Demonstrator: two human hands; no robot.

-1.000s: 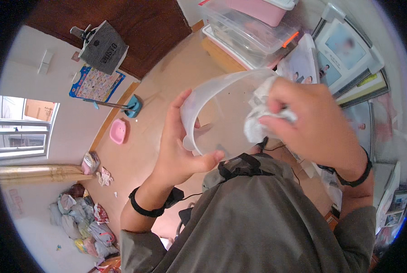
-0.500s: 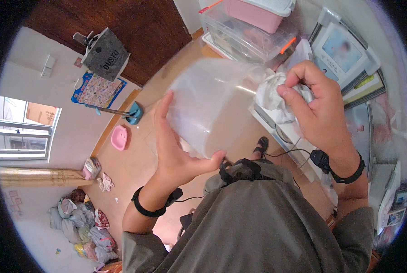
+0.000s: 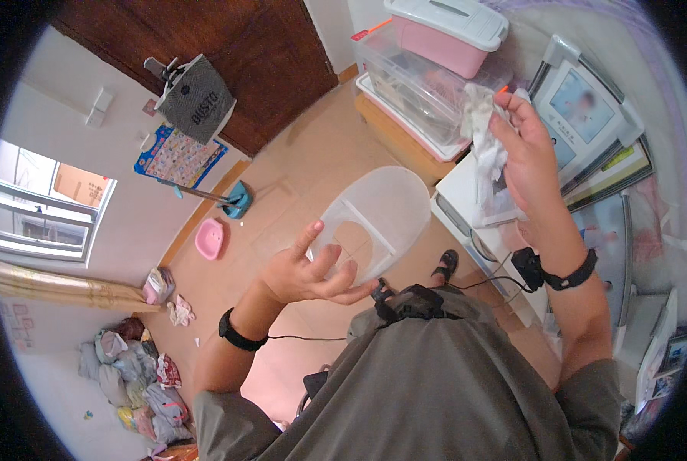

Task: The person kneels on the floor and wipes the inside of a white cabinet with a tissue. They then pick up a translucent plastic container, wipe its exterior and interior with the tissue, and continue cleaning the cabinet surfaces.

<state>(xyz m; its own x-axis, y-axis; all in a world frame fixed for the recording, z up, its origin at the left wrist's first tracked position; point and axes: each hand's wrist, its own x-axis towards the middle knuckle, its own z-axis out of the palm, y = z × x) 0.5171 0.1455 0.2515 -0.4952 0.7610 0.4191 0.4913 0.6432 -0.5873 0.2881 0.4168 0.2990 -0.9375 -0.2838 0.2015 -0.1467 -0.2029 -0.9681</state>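
Observation:
Over the floor in front of me is a translucent oval plastic container (image 3: 406,201) with a pale band across it. My left hand (image 3: 312,273) is at its near-left end, fingers bent and somewhat spread over that end; the thumb's grip is not clearly seen. Higher up on the right, my right hand (image 3: 529,150) pinches a crumpled white cloth (image 3: 485,142), which hangs down from the fingers beside the stacked boxes. The cloth and the container are apart.
A pink box with a white lid (image 3: 443,38) sits on a clear storage box (image 3: 405,73) at the far right. Framed pictures (image 3: 581,100) lean behind a white cabinet (image 3: 455,200). A pink basin (image 3: 210,238) and piled bags (image 3: 132,376) lie left. A cable (image 3: 489,283) hangs near my right wrist.
The container has turned and dropped lower, away from the cloth. My right hand has risen with the cloth, which now hangs longer. My left fingers have shifted on the container.

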